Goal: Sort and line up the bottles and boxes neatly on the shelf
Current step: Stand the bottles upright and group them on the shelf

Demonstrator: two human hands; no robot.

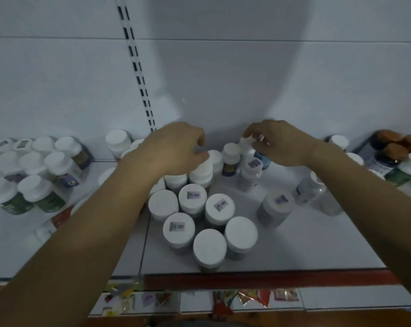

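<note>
The white back panel [223, 67] fills the upper half of the view, with a slotted upright strip [138, 74] running down it from 12 o'clock towards centre. Below it the pale shelf deck [318, 244] spans the full width, closed at 6 o'clock by a red front edge [247, 278]. Under that edge lie coloured packets [247, 298], too blurred to identify. Both bare forearms enter from 7 and 4 o'clock and converge on the rear of the deck. The central cluster [218, 206] of white-capped bottles stands upright and closely packed just below centre, several caps bearing a small sticker. The left group [41, 171] of white-capped bottles sits at 9 o'clock, some with green labels. The brown-capped bottles [395, 147] occupy 3 o'clock, against the back panel. A clear bottle [308, 187] leans at 4 o'clock of the cluster, apart from it. The left hand [173, 147] is at 11 o'clock of the cluster, its fingers curled down onto a white-capped bottle [201, 172]; the fingertips are hidden, so whether it grips cannot be told. The right hand [280, 142], at 1 o'clock of the cluster, pinches the cap of a slim white bottle [246, 151] with narrow fingertips. That bottle stands upright near the back panel. A ring [261, 138] shows on one right finger.
</note>
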